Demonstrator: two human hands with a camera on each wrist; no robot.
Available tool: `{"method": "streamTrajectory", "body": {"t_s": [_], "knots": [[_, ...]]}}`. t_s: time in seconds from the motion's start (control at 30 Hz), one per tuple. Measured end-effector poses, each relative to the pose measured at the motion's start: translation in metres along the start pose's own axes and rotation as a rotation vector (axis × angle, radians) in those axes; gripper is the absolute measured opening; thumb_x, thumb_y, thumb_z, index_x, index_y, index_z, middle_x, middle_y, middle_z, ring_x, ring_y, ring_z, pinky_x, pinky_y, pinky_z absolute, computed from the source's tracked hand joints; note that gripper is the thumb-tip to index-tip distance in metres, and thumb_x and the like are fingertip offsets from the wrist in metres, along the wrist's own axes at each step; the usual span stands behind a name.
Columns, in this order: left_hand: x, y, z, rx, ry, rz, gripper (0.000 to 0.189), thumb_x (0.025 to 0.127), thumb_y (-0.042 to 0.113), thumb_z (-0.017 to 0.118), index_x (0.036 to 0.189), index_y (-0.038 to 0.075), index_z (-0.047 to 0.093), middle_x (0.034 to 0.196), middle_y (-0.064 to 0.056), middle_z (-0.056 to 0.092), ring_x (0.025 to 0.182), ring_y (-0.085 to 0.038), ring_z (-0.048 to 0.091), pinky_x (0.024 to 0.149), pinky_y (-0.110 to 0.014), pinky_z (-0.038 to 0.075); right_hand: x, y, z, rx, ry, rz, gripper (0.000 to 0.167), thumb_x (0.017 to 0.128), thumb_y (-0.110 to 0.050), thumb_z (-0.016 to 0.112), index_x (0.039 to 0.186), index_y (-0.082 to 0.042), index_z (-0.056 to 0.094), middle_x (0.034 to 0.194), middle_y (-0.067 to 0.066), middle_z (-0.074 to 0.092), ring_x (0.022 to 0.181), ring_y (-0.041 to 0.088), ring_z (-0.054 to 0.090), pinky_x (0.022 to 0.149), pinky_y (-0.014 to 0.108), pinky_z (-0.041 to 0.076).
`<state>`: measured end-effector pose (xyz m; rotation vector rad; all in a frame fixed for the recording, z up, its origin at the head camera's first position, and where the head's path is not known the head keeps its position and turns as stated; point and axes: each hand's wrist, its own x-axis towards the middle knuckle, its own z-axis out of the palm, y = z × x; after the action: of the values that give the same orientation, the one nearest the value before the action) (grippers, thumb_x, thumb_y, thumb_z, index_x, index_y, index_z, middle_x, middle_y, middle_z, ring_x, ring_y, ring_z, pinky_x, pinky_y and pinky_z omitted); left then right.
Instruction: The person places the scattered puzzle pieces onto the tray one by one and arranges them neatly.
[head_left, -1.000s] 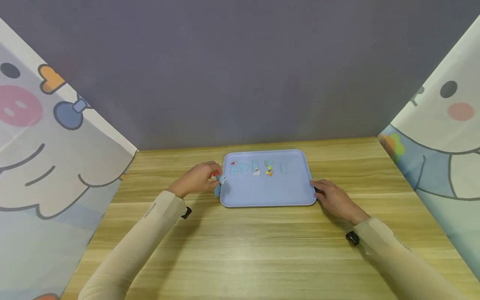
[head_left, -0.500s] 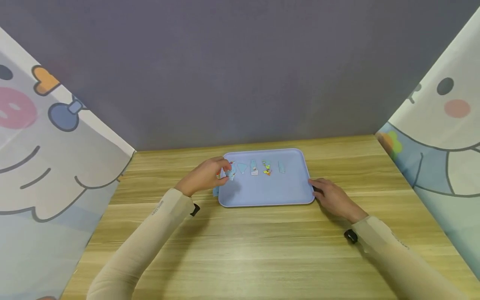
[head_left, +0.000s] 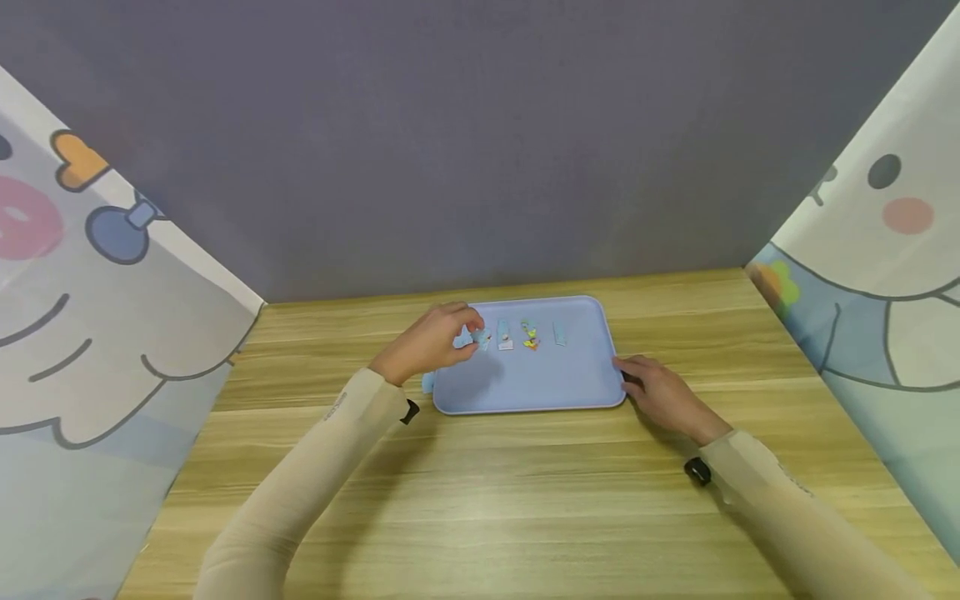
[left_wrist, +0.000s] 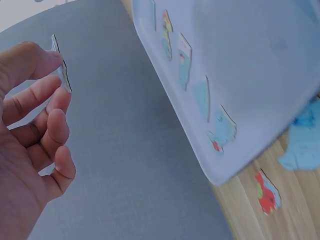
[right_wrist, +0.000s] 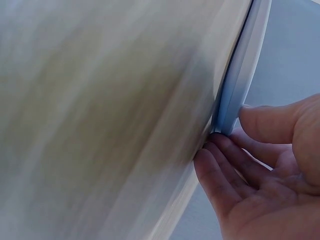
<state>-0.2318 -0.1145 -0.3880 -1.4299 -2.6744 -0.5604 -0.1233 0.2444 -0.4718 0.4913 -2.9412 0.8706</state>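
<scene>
My left hand (head_left: 431,342) is over the left part of a light blue tray (head_left: 540,383). In the left wrist view its thumb and fingers pinch a thin puzzle piece (left_wrist: 65,77), seen nearly edge-on. Several flat, light blue printed puzzle pieces lie in a row along the tray's far side, among them one with a white end (head_left: 506,340), one with yellow and orange (head_left: 530,335) and a narrow one (head_left: 559,333). My right hand (head_left: 663,398) holds the tray's right edge, thumb on the rim (right_wrist: 242,85) and fingers curled at its underside.
Beside the tray's left corner, a red and blue piece (left_wrist: 268,195) and larger light blue pieces (left_wrist: 302,145) lie on the wooden table (head_left: 480,500). A grey wall (head_left: 480,150) rises behind the table, with cartoon-printed panels (head_left: 112,333) at the sides.
My left hand has moved rightward from the tray's left edge to over its left part, carrying the pinched puzzle piece. The right hand stays on the tray's right edge.
</scene>
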Motion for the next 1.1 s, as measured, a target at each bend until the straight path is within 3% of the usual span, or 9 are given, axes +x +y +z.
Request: {"method": "streamTrajectory", "body": {"t_s": [0.47, 0.83, 1.1], "knots": [[0.031, 0.007, 0.016, -0.058, 0.001, 0.02, 0.015, 0.083, 0.014, 0.069, 0.096, 0.008, 0.065, 0.096, -0.002, 0.063, 0.08, -0.013, 0.055, 0.075, -0.029, 0.044, 0.0, 0.0, 0.001, 0.007, 0.0, -0.004, 0.041, 0.09, 0.003, 0.059, 0.129, 0.009, 0.051, 0.12, 0.024, 0.055, 0.109, 0.041, 0.053, 0.088, 0.054, 0.042], [0.06, 0.008, 0.032, -0.068, -0.061, -0.023, 0.014, 0.082, 0.013, 0.07, 0.095, 0.011, 0.064, 0.094, 0.002, 0.06, 0.088, -0.014, 0.057, 0.079, -0.027, 0.044, 0.003, 0.002, 0.001, -0.012, -0.008, 0.001, 0.042, 0.09, 0.001, 0.059, 0.131, 0.009, 0.05, 0.121, 0.024, 0.055, 0.111, 0.041, 0.052, 0.091, 0.054, 0.041], [0.085, 0.009, 0.054, -0.087, -0.083, -0.037, 0.017, 0.081, 0.014, 0.072, 0.094, 0.01, 0.063, 0.093, 0.001, 0.061, 0.091, -0.021, 0.06, 0.079, -0.028, 0.043, 0.001, 0.0, -0.003, -0.016, -0.02, 0.012, 0.042, 0.09, 0.002, 0.059, 0.13, 0.009, 0.05, 0.121, 0.024, 0.055, 0.112, 0.042, 0.051, 0.093, 0.054, 0.04]]}}
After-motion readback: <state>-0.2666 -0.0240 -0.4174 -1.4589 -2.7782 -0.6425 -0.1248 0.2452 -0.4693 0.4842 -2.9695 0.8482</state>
